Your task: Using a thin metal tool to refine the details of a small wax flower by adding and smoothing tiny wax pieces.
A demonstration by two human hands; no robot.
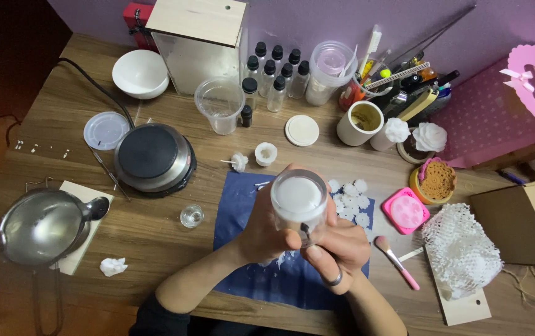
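A clear glass jar filled with white wax is held up over a dark blue cloth. My left hand wraps around its left side. From below and the right, my right hand, with a ring on one finger, presses a small dark tool against the jar's lower wall. Several small white wax flowers lie on the cloth just right of the jar.
A round hot plate and a metal pouring pot sit to the left. Behind are a plastic cup, dropper bottles, a white bowl and a wooden box. To the right lie a pink mould, a brush and white netting.
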